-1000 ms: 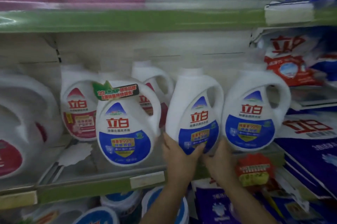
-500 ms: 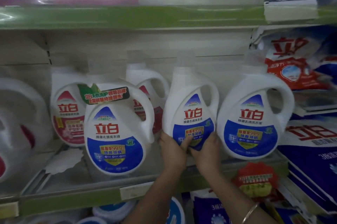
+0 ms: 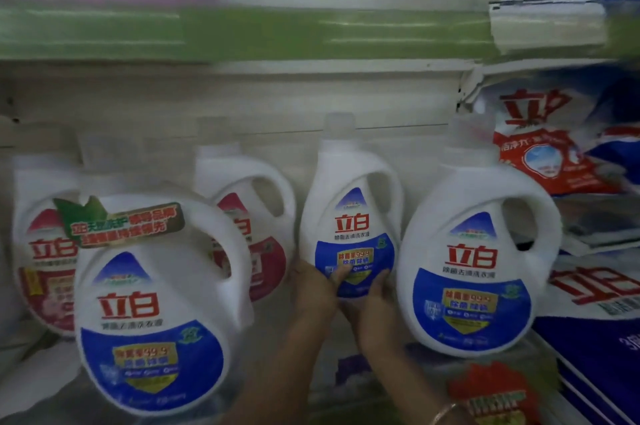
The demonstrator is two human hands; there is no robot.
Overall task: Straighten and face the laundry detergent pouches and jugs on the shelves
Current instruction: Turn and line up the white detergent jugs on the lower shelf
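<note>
Blue-label jug (image 3: 349,216) stands upright, its base gripped by left hand (image 3: 316,291) and right hand (image 3: 378,315).

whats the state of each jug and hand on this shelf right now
middle blue jug: upright, label forward, held low
left hand: grips its lower left side
right hand: grips its lower right side
right blue jug: upright, label forward, untouched
front left blue jug: label forward, untouched

Middle blue-label jug (image 3: 349,216): formerly tilted near the shelf front, now upright, label forward, apparently deeper than the neighbouring jug (image 3: 474,251). Left hand (image 3: 313,289), right hand (image 3: 375,313): moved inward with it, gripping its base.
</note>
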